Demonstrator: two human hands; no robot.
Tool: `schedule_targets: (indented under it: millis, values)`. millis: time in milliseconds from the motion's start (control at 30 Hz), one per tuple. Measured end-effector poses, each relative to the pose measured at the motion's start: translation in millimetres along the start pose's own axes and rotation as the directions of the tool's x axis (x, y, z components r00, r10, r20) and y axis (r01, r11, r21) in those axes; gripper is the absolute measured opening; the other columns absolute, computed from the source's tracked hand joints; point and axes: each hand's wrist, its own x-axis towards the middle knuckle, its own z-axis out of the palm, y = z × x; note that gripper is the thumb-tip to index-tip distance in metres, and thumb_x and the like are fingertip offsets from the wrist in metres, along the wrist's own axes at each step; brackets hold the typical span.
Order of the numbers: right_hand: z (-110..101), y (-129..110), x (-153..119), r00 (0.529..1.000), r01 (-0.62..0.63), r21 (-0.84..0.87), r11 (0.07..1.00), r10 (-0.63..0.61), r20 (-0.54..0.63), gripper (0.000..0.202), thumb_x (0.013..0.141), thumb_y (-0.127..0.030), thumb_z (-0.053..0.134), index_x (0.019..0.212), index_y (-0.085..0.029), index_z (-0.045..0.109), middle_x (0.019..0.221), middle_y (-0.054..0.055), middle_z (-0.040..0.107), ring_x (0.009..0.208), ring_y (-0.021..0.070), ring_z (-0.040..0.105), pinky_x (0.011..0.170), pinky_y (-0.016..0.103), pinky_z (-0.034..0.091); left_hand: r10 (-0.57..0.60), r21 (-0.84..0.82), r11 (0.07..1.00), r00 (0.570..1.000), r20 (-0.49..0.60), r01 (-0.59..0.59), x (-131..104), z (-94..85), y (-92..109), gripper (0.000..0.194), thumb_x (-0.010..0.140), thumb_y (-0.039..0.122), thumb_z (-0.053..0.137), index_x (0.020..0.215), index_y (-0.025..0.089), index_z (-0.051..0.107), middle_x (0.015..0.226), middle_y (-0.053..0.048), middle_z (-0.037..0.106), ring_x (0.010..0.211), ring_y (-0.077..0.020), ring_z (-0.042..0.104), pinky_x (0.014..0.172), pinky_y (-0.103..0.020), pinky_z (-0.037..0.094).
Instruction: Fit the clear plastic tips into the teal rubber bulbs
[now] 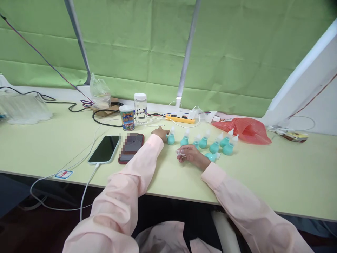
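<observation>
At the left end of a group of small teal squeeze bulbs with clear nozzles, my left hand [160, 134] has its fingertips at the side of one upright bulb [171, 139]. The fingers look curled against it, though part of the grip is hidden. Closer to me, my right hand [193, 154] pinches a small clear plastic piece [180, 153] just above the table. Another upright bulb [184, 141] is between and beyond the hands. Several more stand to the right, and one bulb [210, 157] lies on its side by my right wrist.
A red plastic bag [244, 130] lies right of the bulbs. Behind are a yellow power strip [180, 119], a lidded clear jar [140, 105] and a printed can [127, 118]. Two phones, one white-edged [104, 149] and one red-edged [131, 148], lie left, with loose white cables.
</observation>
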Motion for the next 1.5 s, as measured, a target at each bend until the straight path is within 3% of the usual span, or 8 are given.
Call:
schedule_targets:
  millis: [167, 467, 633, 733, 967, 1067, 1200, 1500]
  values:
    - [-1, -2, -1, 1.000, 0.020, -0.017, 1.000, -0.020, -0.015, 0.019, 0.062, -0.030, 0.060, 0.070, -0.013, 0.060, 0.061, 0.004, 0.059, 0.054, 0.0121, 0.054, 0.055, 0.028, 0.042, -0.068, 0.163, 0.986, 0.990, 0.122, 0.048, -25, -7.0, 9, 0.053, 0.056, 0.029, 0.059, 0.105, 0.021, 0.042, 0.102, -0.013, 0.051, 0.091, -0.0292, 0.049, 0.070, -0.043, 0.039]
    - [-2, 3, 5, 0.979, 0.070, -0.263, 0.962, -0.118, -0.168, 0.020, 0.056, -0.027, 0.060, 0.071, -0.016, 0.052, 0.059, -0.001, 0.055, 0.044, 0.0082, 0.046, 0.044, 0.023, 0.037, 0.224, 0.124, 0.965, 0.973, 0.059, -0.230, -61, 19.0, 3, 0.050, 0.062, 0.038, 0.049, 0.107, 0.020, 0.036, 0.100, -0.013, 0.047, 0.086, -0.0273, 0.052, 0.068, -0.038, 0.041]
    - [-2, 13, 7, 0.886, 0.193, -0.693, 0.695, -0.427, -0.182, 0.014, 0.055, -0.022, 0.057, 0.065, -0.018, 0.047, 0.057, -0.003, 0.051, 0.051, 0.0098, 0.047, 0.049, 0.023, 0.036, 0.356, 0.097, 0.933, 0.926, -0.123, -0.345, -63, 32.6, 14, 0.043, 0.067, 0.035, 0.043, 0.105, 0.019, 0.036, 0.104, -0.011, 0.039, 0.087, -0.0253, 0.048, 0.068, -0.036, 0.041]
    - [-1, 13, 6, 0.829, 0.212, -0.790, 0.575, -0.534, -0.167, 0.012, 0.059, -0.024, 0.054, 0.066, -0.019, 0.047, 0.063, -0.001, 0.052, 0.058, 0.0117, 0.050, 0.054, 0.023, 0.037, 0.383, 0.105, 0.923, 0.911, -0.154, -0.370, -67, 37.9, 20, 0.040, 0.068, 0.034, 0.042, 0.104, 0.018, 0.036, 0.106, -0.011, 0.037, 0.089, -0.0255, 0.046, 0.070, -0.038, 0.041]
    - [5, 6, 3, 0.797, 0.286, -0.678, 0.677, -0.561, -0.224, 0.022, 0.067, -0.029, 0.052, 0.087, -0.021, 0.048, 0.086, 0.004, 0.057, 0.079, 0.0171, 0.053, 0.062, 0.028, 0.041, 0.395, 0.061, 0.918, 0.882, -0.257, -0.393, -73, 40.0, 23, 0.034, 0.074, 0.027, 0.034, 0.106, 0.016, 0.036, 0.102, -0.012, 0.038, 0.085, -0.0228, 0.044, 0.074, -0.040, 0.038]
    - [5, 5, 3, 0.744, 0.333, -0.669, 0.664, -0.621, -0.246, 0.021, 0.066, -0.031, 0.054, 0.085, -0.022, 0.052, 0.096, 0.006, 0.053, 0.081, 0.0164, 0.050, 0.061, 0.027, 0.042, 0.383, 0.025, 0.915, 0.848, -0.367, -0.402, -73, 35.1, 24, 0.032, 0.077, 0.027, 0.031, 0.106, 0.016, 0.037, 0.103, -0.011, 0.038, 0.087, -0.0211, 0.043, 0.076, -0.037, 0.038]
    - [3, 2, 4, 0.676, 0.349, -0.636, 0.688, -0.655, -0.338, 0.025, 0.060, -0.035, 0.060, 0.081, -0.022, 0.055, 0.079, 0.003, 0.050, 0.066, 0.0126, 0.046, 0.053, 0.025, 0.041, 0.333, -0.048, 0.918, 0.832, -0.445, -0.393, -75, 29.0, 26, 0.032, 0.076, 0.034, 0.032, 0.102, 0.017, 0.040, 0.097, -0.008, 0.041, 0.080, -0.0180, 0.048, 0.069, -0.031, 0.041]
    - [2, -2, 4, 0.859, 0.326, -0.201, 0.924, -0.378, -0.344, 0.022, 0.062, -0.036, 0.059, 0.072, -0.019, 0.049, 0.055, -0.002, 0.051, 0.051, 0.0105, 0.049, 0.046, 0.025, 0.043, 0.242, -0.159, 0.925, 0.857, -0.454, -0.345, -73, 28.8, 23, 0.021, 0.066, 0.031, 0.043, 0.079, 0.016, 0.050, 0.068, -0.004, 0.057, 0.062, -0.0169, 0.054, 0.057, -0.025, 0.039]
